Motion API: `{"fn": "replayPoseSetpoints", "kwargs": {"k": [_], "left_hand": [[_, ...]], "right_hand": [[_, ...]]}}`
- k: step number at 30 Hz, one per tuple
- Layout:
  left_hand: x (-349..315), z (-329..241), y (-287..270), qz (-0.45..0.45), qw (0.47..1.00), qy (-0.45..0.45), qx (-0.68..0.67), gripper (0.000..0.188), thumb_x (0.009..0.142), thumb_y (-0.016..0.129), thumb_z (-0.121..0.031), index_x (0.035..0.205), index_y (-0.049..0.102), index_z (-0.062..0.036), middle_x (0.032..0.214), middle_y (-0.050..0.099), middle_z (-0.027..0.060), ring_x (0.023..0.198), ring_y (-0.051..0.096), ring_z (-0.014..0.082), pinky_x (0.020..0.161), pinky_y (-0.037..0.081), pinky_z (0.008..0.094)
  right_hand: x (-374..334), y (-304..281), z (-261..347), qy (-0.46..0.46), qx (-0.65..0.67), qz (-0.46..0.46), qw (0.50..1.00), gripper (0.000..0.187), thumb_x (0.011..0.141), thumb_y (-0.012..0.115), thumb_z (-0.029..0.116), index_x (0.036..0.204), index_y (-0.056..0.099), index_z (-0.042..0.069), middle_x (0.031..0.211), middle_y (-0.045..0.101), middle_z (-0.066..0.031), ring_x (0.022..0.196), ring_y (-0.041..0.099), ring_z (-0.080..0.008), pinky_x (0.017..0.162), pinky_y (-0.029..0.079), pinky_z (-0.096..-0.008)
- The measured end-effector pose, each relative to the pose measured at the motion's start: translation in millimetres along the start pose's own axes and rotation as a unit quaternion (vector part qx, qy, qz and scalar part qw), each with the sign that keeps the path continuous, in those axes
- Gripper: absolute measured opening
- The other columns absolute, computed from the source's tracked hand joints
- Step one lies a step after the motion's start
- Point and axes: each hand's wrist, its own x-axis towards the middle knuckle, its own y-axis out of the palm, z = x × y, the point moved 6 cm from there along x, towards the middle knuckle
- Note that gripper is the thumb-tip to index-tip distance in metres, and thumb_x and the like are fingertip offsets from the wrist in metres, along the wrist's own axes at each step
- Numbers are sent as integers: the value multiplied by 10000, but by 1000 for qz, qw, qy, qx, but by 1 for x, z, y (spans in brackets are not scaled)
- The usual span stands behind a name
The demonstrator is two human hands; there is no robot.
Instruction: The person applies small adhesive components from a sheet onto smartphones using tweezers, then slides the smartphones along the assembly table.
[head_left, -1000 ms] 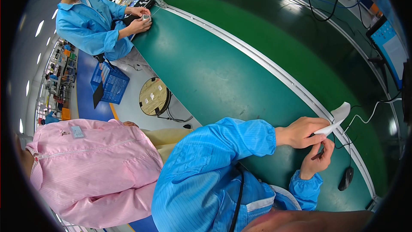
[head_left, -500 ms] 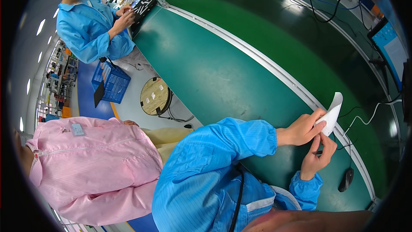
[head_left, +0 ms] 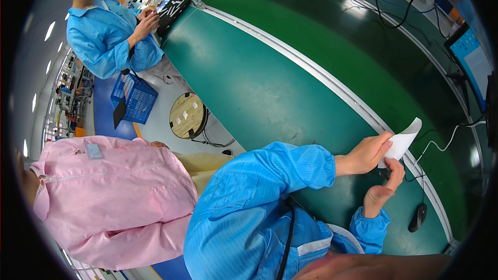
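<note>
Fingers of the left hand (head_left: 365, 154) pinched the curled white sheet (head_left: 402, 144), which I saw remotely at three o'clock; the right hand (head_left: 382, 193) bent at its lower edge, whether pinching I couldn't tell. A black mouse (head_left: 417, 218) lay toward four o'clock.

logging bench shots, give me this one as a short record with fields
left hand: pinching a curled white sheet
right hand: fingers bent at the sheet's lower edge; contact unclear
tabletop: green, black computer mouse on it, right of the hands
beside table: blue plastic crate, round tan-topped stool
people: person in pink jacket, left; person in blue jacket, table's far end
right edge: monitor, screen lit
</note>
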Motion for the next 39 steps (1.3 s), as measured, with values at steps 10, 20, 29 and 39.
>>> {"fn": "replayPoseSetpoints", "kwargs": {"k": [10, 20, 29, 39], "left_hand": [[-3, 5, 2, 0, 999, -23, -25, 240, 1127, 426, -176, 1293, 418, -3, 955, 667, 217, 797, 665, 361, 711, 510, 437], [-3, 9, 1, -4, 999, -48, -11, 162, 1135, 412, -180, 1133, 459, -25, 770, 628, 163, 667, 641, 302, 616, 499, 416], [-1, 6, -1, -1, 999, -43, -26, 218, 1134, 435, -212, 1061, 480, -12, 761, 652, 185, 655, 665, 322, 592, 516, 420], [-3, 8, 3, -15, 1000, -20, -13, 210, 1108, 508, -199, 1026, 489, -7, 785, 669, 194, 681, 684, 339, 599, 528, 426]], "right_hand": [[3, -4, 5, -21, -9, -5, 1000, 958, 964, 230, 856, 1213, 636, 24, 1164, 605, -116, 1007, 520, -239, 736, 477, -334], [4, -4, 13, -59, -39, 10, 997, 805, 991, 411, 760, 1205, 634, 16, 1183, 610, -127, 1036, 532, -258, 715, 465, -325], [5, -2, 13, -54, -34, 8, 998, 745, 1006, 456, 706, 1220, 635, 14, 1206, 607, -141, 1079, 551, -276, 722, 477, -325], [3, -5, 15, -75, -49, 3, 996, 646, 1023, 498, 621, 1213, 634, 19, 1203, 605, -142, 1086, 555, -287, 781, 470, -343]]}}
